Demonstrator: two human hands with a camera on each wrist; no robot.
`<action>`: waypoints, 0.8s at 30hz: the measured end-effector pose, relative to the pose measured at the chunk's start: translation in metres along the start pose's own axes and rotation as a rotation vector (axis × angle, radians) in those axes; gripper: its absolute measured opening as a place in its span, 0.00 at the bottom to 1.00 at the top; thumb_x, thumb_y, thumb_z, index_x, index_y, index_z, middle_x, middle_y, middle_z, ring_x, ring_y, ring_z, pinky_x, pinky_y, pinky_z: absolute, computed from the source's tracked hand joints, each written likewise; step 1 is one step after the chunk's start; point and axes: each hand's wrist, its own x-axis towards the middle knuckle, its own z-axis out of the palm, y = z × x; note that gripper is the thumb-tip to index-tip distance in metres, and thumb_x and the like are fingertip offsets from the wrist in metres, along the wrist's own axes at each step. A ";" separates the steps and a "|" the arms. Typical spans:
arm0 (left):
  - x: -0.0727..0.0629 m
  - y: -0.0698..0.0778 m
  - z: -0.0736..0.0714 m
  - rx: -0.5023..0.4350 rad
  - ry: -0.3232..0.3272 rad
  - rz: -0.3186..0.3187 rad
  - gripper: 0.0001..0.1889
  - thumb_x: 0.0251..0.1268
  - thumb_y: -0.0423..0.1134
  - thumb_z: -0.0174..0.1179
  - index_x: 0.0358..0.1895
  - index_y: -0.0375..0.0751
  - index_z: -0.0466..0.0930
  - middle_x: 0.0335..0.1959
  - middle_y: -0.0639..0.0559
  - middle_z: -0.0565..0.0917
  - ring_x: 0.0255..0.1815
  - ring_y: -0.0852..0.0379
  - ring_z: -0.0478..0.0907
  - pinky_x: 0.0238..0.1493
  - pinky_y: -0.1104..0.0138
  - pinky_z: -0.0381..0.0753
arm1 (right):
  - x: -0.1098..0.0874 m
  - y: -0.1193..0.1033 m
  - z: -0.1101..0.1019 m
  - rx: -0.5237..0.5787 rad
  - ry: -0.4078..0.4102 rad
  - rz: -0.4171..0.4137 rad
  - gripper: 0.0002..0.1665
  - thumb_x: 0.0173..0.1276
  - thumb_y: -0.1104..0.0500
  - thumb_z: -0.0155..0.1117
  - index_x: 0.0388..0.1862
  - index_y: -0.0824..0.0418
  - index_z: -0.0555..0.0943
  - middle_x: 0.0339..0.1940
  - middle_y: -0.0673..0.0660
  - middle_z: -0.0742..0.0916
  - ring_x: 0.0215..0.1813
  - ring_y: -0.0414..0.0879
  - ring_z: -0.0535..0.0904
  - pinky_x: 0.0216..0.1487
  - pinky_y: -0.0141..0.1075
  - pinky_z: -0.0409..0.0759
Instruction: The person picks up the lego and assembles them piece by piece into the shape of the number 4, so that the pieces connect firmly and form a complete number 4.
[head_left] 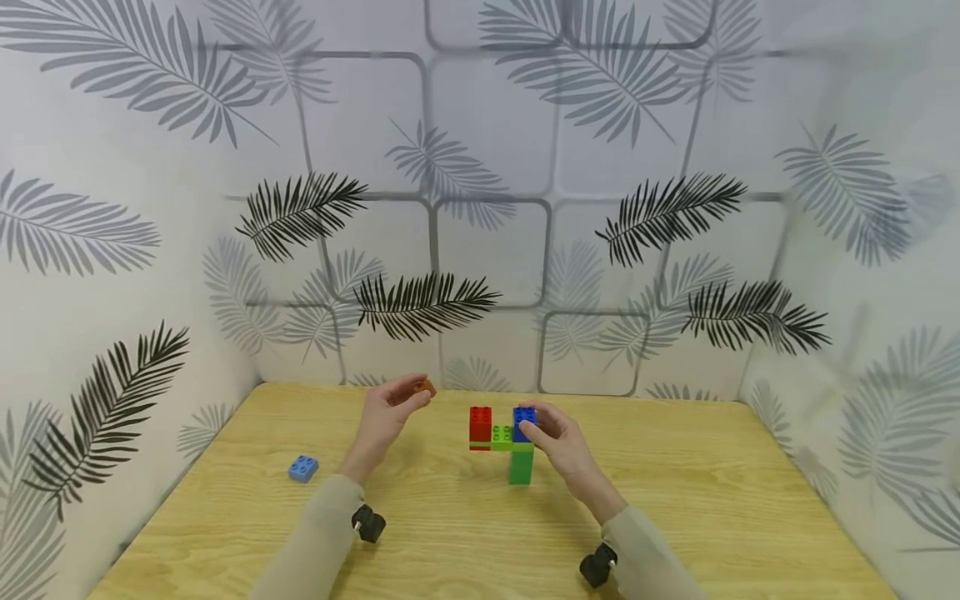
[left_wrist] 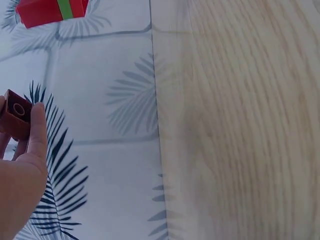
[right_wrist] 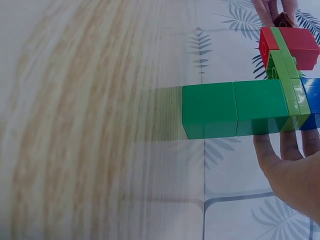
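My left hand point(head_left: 384, 418) pinches a small brown toy brick point(left_wrist: 17, 120) between thumb and fingers, raised above the table and left of a brick build. At the build's upper right, my right hand point(head_left: 566, 447) grips the blue brick point(head_left: 525, 417), with the thumb on its near face. Light green pieces point(head_left: 502, 434) run below the blue brick and reach left to a red brick point(head_left: 481, 421), with a thin red piece under that end. Two stacked green bricks point(right_wrist: 210, 110) form the column under the right end, the lower one right at the table top.
A light blue brick point(head_left: 303, 468) lies on the wooden table point(head_left: 450, 533), left of my left forearm. Behind the table and at both sides hang white sheets point(head_left: 495, 250) with a leaf print. Each wrist carries a small black camera point(head_left: 368, 523).
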 end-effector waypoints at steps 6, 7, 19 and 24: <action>-0.003 0.010 0.015 0.059 -0.031 0.030 0.19 0.67 0.32 0.62 0.60 0.39 0.79 0.56 0.39 0.82 0.52 0.56 0.81 0.50 0.74 0.80 | -0.002 -0.003 -0.001 0.008 -0.004 -0.004 0.25 0.71 0.53 0.63 0.65 0.58 0.75 0.60 0.60 0.82 0.58 0.48 0.79 0.63 0.44 0.77; -0.003 0.011 0.017 0.064 -0.038 0.039 0.18 0.67 0.31 0.61 0.60 0.38 0.79 0.56 0.39 0.82 0.53 0.53 0.81 0.50 0.74 0.80 | -0.001 -0.003 -0.001 0.013 -0.006 -0.007 0.25 0.72 0.53 0.63 0.65 0.58 0.75 0.60 0.60 0.82 0.58 0.48 0.79 0.63 0.44 0.77; -0.018 0.038 0.042 0.115 -0.127 0.096 0.18 0.67 0.27 0.59 0.60 0.30 0.77 0.54 0.33 0.82 0.55 0.44 0.80 0.50 0.75 0.79 | -0.001 -0.001 -0.001 0.024 -0.034 -0.017 0.26 0.73 0.51 0.61 0.66 0.57 0.73 0.62 0.61 0.80 0.64 0.56 0.76 0.68 0.51 0.71; -0.014 0.021 0.048 0.115 -0.125 0.137 0.19 0.66 0.27 0.60 0.60 0.33 0.77 0.54 0.36 0.82 0.56 0.43 0.80 0.50 0.74 0.80 | -0.002 -0.002 0.000 0.028 -0.026 -0.022 0.25 0.73 0.52 0.61 0.66 0.57 0.73 0.62 0.62 0.80 0.64 0.57 0.76 0.68 0.52 0.71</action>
